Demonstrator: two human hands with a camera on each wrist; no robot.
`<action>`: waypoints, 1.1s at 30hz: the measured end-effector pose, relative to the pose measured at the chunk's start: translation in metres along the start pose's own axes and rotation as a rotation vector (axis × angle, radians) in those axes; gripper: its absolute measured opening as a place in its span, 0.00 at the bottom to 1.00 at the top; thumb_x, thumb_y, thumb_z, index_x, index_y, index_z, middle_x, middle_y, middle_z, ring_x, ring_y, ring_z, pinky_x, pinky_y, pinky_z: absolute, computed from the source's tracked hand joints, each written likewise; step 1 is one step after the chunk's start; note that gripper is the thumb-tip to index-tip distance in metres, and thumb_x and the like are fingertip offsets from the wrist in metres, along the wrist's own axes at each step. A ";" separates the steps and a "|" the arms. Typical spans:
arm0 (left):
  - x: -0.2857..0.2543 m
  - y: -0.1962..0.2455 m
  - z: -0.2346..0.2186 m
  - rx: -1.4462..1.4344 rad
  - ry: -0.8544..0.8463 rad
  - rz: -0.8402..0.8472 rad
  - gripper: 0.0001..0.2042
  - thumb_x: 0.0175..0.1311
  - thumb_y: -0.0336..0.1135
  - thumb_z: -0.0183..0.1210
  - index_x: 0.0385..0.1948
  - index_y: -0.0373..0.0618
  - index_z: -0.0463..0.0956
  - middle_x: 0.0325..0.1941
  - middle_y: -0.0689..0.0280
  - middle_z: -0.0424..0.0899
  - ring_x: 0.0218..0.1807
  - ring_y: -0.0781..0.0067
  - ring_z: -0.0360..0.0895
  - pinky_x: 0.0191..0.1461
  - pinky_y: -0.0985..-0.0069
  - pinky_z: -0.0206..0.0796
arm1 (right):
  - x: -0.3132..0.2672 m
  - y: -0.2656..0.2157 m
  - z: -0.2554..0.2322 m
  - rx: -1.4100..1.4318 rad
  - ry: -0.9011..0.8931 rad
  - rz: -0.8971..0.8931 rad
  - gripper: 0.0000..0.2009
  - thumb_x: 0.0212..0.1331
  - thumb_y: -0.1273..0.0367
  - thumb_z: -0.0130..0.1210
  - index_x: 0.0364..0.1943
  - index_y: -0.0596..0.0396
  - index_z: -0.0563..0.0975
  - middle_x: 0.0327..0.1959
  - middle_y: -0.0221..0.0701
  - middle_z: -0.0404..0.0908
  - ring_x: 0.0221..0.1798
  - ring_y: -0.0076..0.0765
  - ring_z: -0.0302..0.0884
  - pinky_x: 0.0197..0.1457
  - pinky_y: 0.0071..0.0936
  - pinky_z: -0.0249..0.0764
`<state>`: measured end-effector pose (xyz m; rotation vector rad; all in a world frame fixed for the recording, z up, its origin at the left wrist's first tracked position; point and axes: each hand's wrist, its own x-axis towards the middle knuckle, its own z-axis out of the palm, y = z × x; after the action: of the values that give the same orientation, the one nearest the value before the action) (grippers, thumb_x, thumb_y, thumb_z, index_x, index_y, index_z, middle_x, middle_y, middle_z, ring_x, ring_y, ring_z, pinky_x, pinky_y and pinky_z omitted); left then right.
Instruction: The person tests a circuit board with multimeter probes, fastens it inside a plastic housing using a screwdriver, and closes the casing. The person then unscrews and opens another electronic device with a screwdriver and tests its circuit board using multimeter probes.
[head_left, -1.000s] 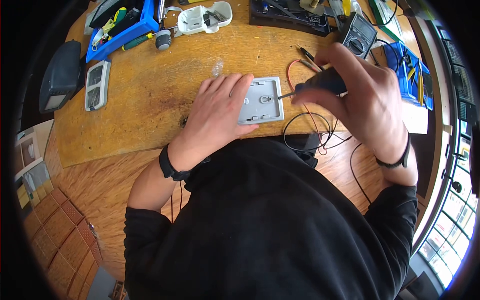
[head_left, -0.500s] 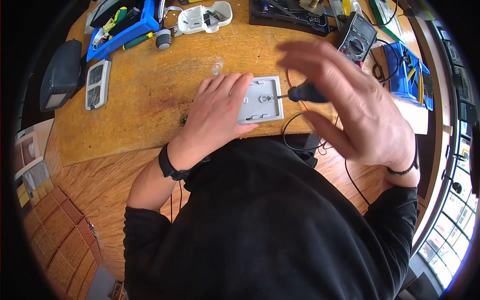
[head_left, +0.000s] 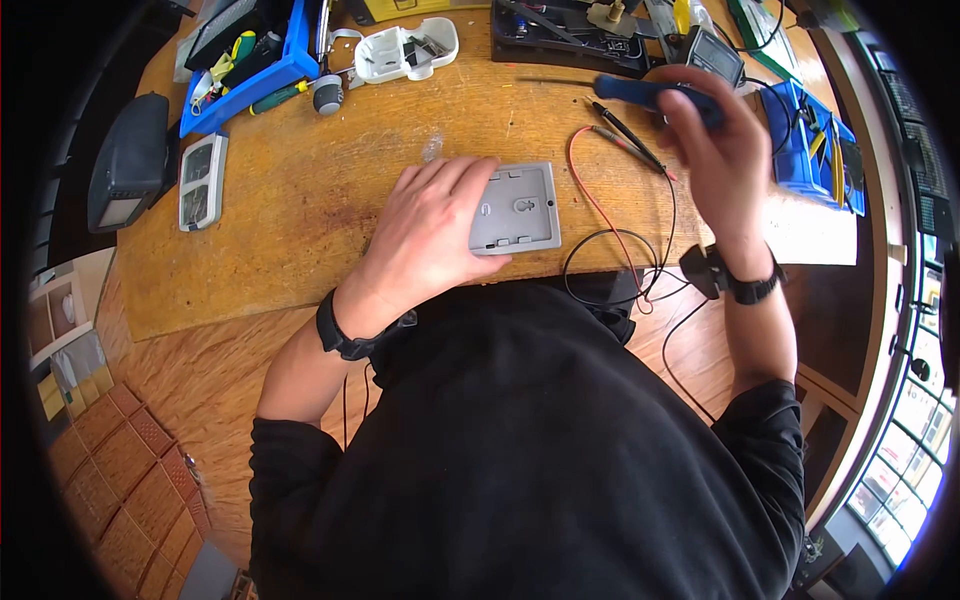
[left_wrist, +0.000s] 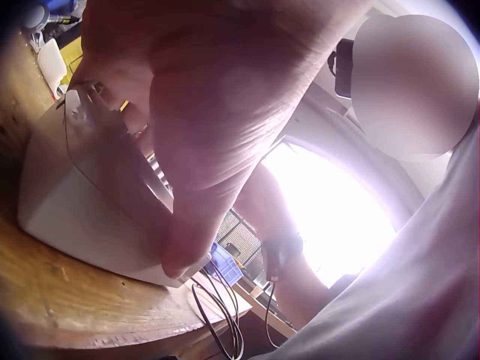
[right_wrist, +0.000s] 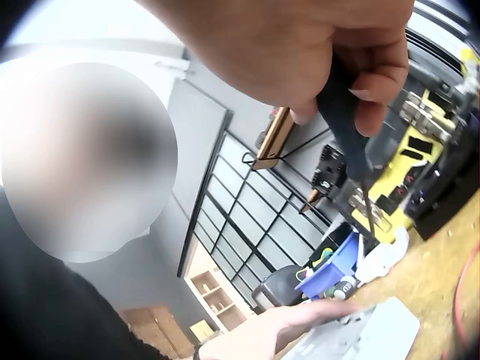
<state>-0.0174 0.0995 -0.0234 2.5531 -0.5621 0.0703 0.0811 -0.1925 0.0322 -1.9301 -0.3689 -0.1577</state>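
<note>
The left hand (head_left: 425, 220) grips the left side of a grey plastic housing (head_left: 543, 233), thumb at the near edge and fingers over the far one. In the left wrist view the housing (left_wrist: 90, 217) rests on the wooden bench under the palm. A screwdriver with a dark blue handle (head_left: 630, 90) is held in the right hand (head_left: 730, 160), raised right of the housing and apart from it, its shaft pointing left. The right wrist view shows fingers curled round the handle (right_wrist: 345, 120), with the housing (right_wrist: 382, 330) below.
Red and black test leads (head_left: 590, 195) lie right of the housing, near a multimeter (head_left: 712, 55). Blue bins (head_left: 290, 70) of tools stand at both sides. Along the back are a white case (head_left: 375, 55) and a black tray (head_left: 510, 50); a grey-white device (head_left: 203, 180) lies left.
The right hand and screwdriver have lifted off the housing's right edge and moved up and away, the shaft now clear of it. The left hand keeps its hold.
</note>
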 end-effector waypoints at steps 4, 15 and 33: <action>0.002 -0.002 -0.011 -0.135 0.017 -0.021 0.44 0.44 0.42 0.86 0.67 0.38 0.76 0.65 0.51 0.85 0.67 0.45 0.82 0.72 0.54 0.71 | 0.003 0.046 0.020 0.104 -0.118 0.190 0.17 0.76 0.67 0.69 0.63 0.60 0.87 0.32 0.27 0.90 0.32 0.16 0.82 0.36 0.18 0.77; -0.001 -0.023 -0.013 -1.882 -0.164 -0.342 0.59 0.66 0.77 0.63 0.84 0.32 0.55 0.76 0.32 0.74 0.76 0.34 0.77 0.78 0.47 0.75 | 0.019 0.052 0.085 -0.354 -0.472 -0.205 0.18 0.66 0.73 0.68 0.59 0.61 0.84 0.55 0.50 0.89 0.59 0.63 0.86 0.64 0.47 0.82; 0.007 -0.034 0.006 -1.975 -0.135 -0.391 0.43 0.80 0.63 0.57 0.82 0.36 0.61 0.76 0.47 0.79 0.74 0.47 0.82 0.79 0.49 0.74 | 0.008 0.000 0.082 0.643 -0.498 0.348 0.29 0.77 0.54 0.67 0.65 0.68 0.79 0.50 0.36 0.89 0.55 0.28 0.86 0.62 0.32 0.80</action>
<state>0.0024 0.1208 -0.0437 0.6638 0.0160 -0.5236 0.0836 -0.1152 0.0035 -1.3414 -0.3473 0.6127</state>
